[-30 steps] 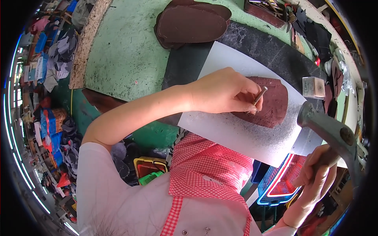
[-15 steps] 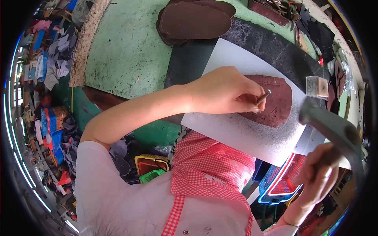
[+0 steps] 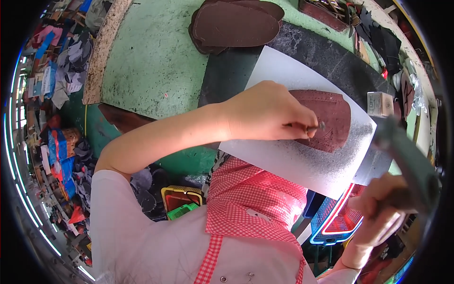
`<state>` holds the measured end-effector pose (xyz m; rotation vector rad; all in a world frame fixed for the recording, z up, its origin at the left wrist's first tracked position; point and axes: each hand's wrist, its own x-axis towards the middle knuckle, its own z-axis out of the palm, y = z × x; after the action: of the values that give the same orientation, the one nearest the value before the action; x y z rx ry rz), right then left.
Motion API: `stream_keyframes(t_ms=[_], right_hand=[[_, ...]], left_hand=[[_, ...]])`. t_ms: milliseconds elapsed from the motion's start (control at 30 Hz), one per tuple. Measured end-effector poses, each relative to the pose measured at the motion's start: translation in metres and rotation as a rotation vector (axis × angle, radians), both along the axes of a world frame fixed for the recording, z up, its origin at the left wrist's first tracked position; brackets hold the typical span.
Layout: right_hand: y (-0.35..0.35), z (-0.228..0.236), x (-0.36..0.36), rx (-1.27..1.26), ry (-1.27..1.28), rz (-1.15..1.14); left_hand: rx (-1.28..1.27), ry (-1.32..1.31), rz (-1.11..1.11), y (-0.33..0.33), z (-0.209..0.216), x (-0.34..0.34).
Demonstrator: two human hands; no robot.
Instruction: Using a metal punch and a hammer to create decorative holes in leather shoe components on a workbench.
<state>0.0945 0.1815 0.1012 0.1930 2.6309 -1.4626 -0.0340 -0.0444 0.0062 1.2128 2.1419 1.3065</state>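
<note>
My left hand [image 3: 272, 113] is closed in a pinch round a short metal punch [image 3: 321, 126], over a dark brown leather piece [image 3: 333, 113]. The leather has a row of small marks along its upper edge and lines scored near its lower part; my hand hides its left side. Under it lies a white sheet [image 3: 265, 75], speckled grey at the right, on a black stone slab [image 3: 227, 75]. Off to the lower right, my right hand [image 3: 380, 203] grips the handle of a hammer [image 3: 409, 158], raised clear of the sheet. The hammer head is blurred.
Brown leather pieces [image 3: 239, 23] are stacked on the green table [image 3: 151, 57] beyond the slab. A small clear box [image 3: 379, 104] stands at the slab's right end. Tools fill a brown tray [image 3: 324, 14] at the far right. A blue basket [image 3: 326, 227] sits below the table edge.
The punch in my left hand now tilts differently, its end showing shorter and slightly lower. My right hand has turned the hammer, its head shifting right. The sheet's right corner has shifted a little rightward.
</note>
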Motion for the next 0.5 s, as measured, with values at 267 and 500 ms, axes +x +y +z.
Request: stream_keyframes(t_ms=[267, 500], right_hand=[[0.064, 0.022, -0.022, -0.361, -0.146, 0.224], [-0.005, -0.014, -0.015, -0.068, -0.06, 0.072]], left_hand=[[0.07, -0.125, -0.025, -0.005, -0.006, -0.011], [-0.19, 0.295, -0.077, -0.011, 0.006, -0.001]])
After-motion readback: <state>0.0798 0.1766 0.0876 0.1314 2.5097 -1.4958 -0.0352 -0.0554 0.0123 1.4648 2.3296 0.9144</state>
